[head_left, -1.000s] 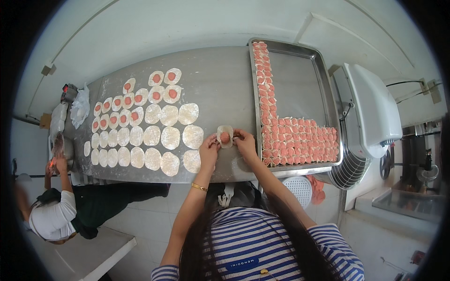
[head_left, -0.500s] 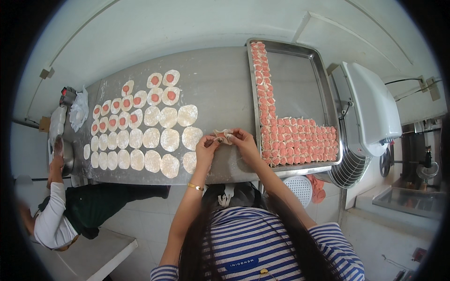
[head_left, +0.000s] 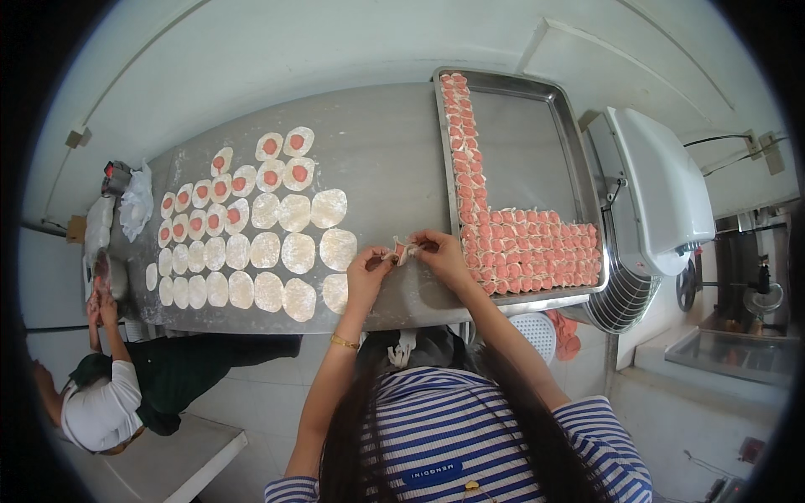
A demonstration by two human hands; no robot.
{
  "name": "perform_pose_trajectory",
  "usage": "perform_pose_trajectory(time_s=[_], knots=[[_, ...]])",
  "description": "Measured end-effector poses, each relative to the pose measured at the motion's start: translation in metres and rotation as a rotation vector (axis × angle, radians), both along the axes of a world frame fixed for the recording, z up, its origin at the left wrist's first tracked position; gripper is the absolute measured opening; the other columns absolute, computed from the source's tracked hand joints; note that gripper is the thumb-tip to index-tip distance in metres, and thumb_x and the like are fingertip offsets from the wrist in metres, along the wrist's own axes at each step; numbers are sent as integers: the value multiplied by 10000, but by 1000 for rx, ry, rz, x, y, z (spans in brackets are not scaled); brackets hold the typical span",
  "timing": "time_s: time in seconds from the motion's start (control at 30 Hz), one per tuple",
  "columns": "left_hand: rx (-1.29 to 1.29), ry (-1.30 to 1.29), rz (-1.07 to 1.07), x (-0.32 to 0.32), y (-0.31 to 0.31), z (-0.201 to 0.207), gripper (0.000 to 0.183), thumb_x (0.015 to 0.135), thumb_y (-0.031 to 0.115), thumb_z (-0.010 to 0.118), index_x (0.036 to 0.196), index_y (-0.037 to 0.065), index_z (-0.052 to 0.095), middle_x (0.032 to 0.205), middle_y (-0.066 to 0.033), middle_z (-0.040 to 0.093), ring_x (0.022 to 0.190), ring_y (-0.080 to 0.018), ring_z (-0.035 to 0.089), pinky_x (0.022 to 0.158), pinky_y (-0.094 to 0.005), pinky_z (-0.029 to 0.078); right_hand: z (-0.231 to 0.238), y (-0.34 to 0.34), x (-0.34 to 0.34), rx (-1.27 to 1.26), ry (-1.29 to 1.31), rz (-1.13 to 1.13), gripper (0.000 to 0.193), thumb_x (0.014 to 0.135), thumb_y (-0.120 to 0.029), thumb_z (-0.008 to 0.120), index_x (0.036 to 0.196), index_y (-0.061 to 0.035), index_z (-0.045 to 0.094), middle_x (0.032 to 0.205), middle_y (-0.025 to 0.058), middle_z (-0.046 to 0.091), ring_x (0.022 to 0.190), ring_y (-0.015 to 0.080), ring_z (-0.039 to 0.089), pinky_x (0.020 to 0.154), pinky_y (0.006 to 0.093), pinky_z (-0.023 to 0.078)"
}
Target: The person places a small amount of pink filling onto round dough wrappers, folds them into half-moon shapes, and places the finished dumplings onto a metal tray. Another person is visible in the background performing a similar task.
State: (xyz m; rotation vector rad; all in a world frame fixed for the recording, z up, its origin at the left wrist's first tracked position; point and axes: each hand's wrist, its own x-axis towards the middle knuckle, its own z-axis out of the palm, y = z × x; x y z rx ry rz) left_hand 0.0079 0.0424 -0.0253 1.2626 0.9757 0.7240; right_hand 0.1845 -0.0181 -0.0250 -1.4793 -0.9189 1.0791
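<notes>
Head view: L hand & R hand are pinching thin pale dough wrapper w/ pink filling betw. them, over grey steel table, light even pressure prob. keeping filling centred.

Wrappers left of the tray

Pale dough wrapper, pinched inward, pink filling partly showing

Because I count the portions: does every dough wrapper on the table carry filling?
No, many wrappers lie plain, while others hold pink filling.
</notes>
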Motion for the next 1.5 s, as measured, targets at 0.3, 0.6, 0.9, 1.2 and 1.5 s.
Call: perform_pose_trajectory(time_s=[0.3,0.6,0.9,1.2,1.5], knots=[[160,164,-127,6,-10,-18,199,744,-38,695,907,-14,582,952,-117,672,881,-163,652,772,-298,534,3,-4,0,66,-356,179,399,691,58,628,1087,19,600,998,156,629,928,295,628,831,351,504],[214,314,-183,20,-13,-3,237,745,-3,718,961,-3,619,876,-81,686,796,-142,667,729,-271,532,5,3,2,-37,-729,255,202,758,-32,591,956,-31,628,931,183,602,872,395,591,754,451,473],[444,352,-244,22,-9,-12,281,694,61,762,943,26,639,770,-94,654,698,-208,652,669,-309,521,4,-14,1,-63,-752,249,146,752,-51,609,895,-24,617,908,172,592,862,397,588,745,462,471],[308,418,-260,23,-8,-1,265,698,66,766,913,5,624,833,-106,680,742,-180,664,692,-296,517,1,-7,0,80,-732,209,177,702,18,573,873,-13,610,878,172,595,854,393,590,739,455,471],[325,438,-302,24,-6,-5,267,717,41,746,953,-1,630,829,-106,688,748,-166,668,693,-287,519,6,-9,-3,39,-655,211,169,695,33,562,852,-16,602,888,165,586,855,388,590,737,450,475]])
